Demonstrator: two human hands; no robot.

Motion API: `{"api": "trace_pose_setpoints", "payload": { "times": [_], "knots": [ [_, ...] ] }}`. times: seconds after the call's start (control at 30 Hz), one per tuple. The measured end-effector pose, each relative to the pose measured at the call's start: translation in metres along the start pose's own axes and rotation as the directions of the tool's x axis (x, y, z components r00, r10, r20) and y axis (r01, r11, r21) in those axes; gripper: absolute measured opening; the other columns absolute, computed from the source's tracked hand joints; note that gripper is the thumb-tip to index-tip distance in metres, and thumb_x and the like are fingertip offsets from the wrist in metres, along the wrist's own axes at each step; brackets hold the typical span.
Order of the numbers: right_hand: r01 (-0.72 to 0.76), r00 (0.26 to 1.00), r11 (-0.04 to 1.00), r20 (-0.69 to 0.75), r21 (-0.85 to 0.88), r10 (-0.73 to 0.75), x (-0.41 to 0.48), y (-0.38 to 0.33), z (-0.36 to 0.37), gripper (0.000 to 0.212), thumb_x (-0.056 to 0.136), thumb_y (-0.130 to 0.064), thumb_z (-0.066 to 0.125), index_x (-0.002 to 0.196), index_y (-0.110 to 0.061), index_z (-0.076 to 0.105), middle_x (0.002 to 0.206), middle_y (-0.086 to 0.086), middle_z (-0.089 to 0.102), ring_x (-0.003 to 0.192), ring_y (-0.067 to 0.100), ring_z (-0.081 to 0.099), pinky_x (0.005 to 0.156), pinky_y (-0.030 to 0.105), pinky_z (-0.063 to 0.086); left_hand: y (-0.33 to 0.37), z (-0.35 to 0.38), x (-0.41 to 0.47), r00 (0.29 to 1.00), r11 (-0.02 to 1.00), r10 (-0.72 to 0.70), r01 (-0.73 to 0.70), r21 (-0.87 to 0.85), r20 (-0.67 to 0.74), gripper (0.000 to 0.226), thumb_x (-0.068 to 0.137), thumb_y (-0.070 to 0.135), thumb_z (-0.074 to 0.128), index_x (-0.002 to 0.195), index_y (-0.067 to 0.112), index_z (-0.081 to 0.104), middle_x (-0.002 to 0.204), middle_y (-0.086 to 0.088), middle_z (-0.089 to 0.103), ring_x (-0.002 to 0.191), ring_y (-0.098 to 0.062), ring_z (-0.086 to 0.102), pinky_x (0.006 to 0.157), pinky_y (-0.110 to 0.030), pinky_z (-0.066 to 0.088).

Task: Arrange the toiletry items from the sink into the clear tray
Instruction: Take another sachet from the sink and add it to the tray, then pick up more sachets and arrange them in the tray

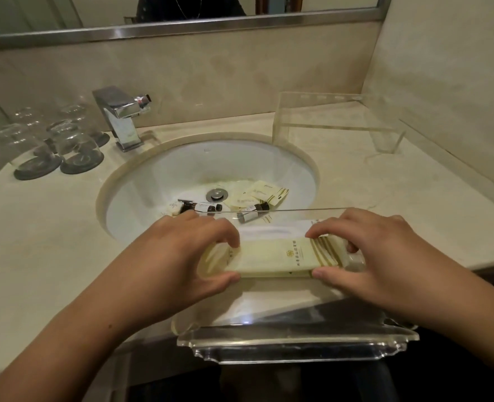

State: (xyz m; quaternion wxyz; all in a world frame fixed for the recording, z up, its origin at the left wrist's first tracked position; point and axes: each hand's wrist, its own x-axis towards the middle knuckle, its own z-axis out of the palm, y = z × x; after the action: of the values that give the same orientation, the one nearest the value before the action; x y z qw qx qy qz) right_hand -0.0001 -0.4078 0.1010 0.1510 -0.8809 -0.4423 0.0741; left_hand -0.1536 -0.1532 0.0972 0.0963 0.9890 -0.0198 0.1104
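Note:
A clear acrylic tray (298,340) sits at the counter's front edge, partly over the white sink (164,175). Inside it lies a stack of long pale yellow packets (275,253) with gold stripes. My left hand (182,256) pinches the stack's left end between thumb and fingers. At the right end, my right hand (379,250) pinches it the same way. In the sink bowl lie small dark bottles (202,207), another bottle with a white label (250,216), a small cream packet (172,208) and flat yellow sachets (257,194) near the drain (216,195).
A chrome faucet (121,117) stands behind the sink. Several upturned glasses on dark coasters (51,143) stand at the back left. A clear acrylic shelf stand (338,123) sits at the back right. A mirror edge (182,27) runs above the beige counter (36,242).

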Motion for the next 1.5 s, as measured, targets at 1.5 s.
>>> {"api": "trace_pose_setpoints", "payload": {
  "times": [1.5],
  "knots": [
    [0.178, 0.965, 0.974, -0.218, 0.137, -0.146, 0.033, -0.019, 0.008, 0.031, 0.085, -0.060, 0.060, 0.110, -0.045, 0.070, 0.107, -0.024, 0.061, 0.103, 0.000, 0.058, 0.090, 0.023, 0.043, -0.023, 0.004, 0.011, 0.980, 0.937, -0.167, 0.123, -0.326, -0.111, 0.015, 0.087, 0.056, 0.059, 0.096, 0.045, 0.065, 0.093, 0.023, 0.060, 0.093, -0.002, 0.059, 0.070, -0.009, 0.039]
  ]
}}
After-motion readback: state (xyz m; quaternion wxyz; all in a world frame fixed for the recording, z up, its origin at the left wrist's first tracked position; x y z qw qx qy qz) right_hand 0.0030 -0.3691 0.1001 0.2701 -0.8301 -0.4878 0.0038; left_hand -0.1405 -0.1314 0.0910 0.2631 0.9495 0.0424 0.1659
